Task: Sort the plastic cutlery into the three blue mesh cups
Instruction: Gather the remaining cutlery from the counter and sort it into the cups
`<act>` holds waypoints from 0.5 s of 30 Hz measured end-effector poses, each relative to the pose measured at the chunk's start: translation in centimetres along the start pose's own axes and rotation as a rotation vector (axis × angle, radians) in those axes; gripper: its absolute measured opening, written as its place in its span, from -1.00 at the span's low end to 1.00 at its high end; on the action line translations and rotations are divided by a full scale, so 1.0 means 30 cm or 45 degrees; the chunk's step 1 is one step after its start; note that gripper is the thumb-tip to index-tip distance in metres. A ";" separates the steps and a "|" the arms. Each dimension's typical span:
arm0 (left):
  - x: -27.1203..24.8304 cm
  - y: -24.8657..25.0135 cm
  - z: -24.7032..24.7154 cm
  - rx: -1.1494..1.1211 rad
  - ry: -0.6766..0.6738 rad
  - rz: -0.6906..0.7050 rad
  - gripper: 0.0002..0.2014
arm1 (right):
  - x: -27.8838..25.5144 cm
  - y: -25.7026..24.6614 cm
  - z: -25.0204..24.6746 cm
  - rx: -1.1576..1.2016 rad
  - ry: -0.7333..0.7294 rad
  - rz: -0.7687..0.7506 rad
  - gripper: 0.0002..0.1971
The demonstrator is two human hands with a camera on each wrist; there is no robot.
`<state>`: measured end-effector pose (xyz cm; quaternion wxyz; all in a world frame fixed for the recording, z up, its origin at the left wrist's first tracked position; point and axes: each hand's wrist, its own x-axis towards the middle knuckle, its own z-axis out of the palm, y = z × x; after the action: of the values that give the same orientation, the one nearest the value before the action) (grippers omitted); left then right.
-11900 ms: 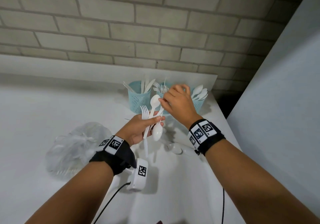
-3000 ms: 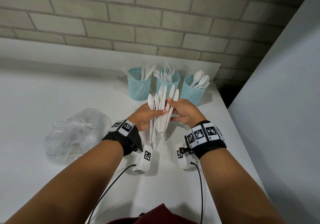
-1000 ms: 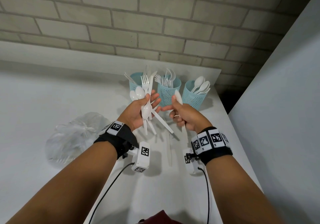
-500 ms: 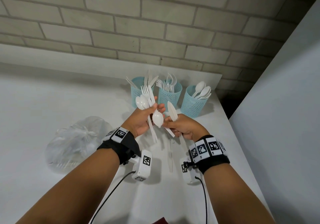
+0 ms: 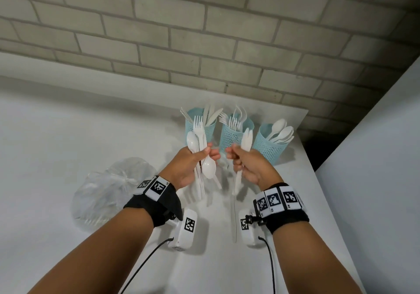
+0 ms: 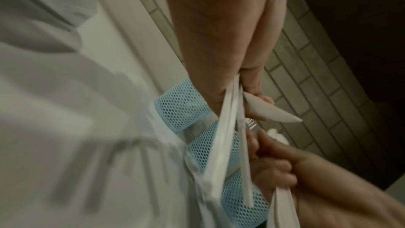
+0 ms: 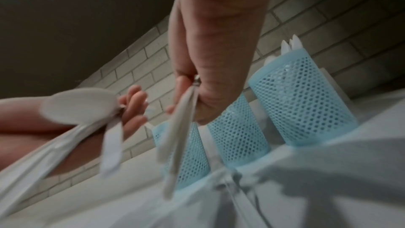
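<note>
While both hands hover just near of the cup row, sorting is mid-way. Left to right:

Knotted clear plastic bag (image 5: 109, 191) lies on the white table (image 5: 56, 139), far left, well apart from the cups; some cutlery seems to remain inside, blurred.

Left hand (image 5: 188, 164) is clenched round a mixed bundle (image 5: 200, 148): forks and a spoon pointing up, one spoon bowl hanging down. Judged to serve as the holding stock, so the other hand can pull pieces out by type.

Single white piece, probably a knife (image 5: 234, 216), lies flat on the table between the wrists.

Right hand (image 5: 247, 166) is closed on two knives (image 5: 246, 141), blades up, handles trailing below the fist. Held upright, likely for dropping handle-first.

Cups, far edge against the brick wall (image 5: 204, 32):
- left mesh cup (image 5: 210, 131): knives, partly hidden behind the bundle
- middle mesh cup (image 5: 234, 137): forks, tines up
- right mesh cup (image 5: 268, 150): spoons, bowls leaning right

Judgement: the knives in hand belong in the left cup, so the right hand must cross in front of the left; risk of snagging the bundle
</note>
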<state>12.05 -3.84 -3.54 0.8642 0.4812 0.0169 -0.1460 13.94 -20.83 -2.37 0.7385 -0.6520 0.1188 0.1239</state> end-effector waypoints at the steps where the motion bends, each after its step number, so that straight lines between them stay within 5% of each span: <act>1: -0.004 0.003 -0.007 0.023 0.004 -0.004 -0.89 | 0.019 -0.034 0.002 0.140 0.076 -0.064 -0.70; 7: 0.000 -0.011 -0.033 0.116 0.074 -0.053 -0.88 | 0.105 -0.259 0.106 0.689 0.102 -0.488 -0.67; 15: 0.017 -0.017 -0.038 0.126 0.103 -0.102 -0.84 | 0.283 -0.257 0.289 0.336 0.127 -0.629 -0.76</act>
<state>12.53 -3.25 -4.66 0.8315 0.5277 0.0637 -0.1616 24.65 -12.90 3.01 0.8181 -0.5647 0.0075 -0.1085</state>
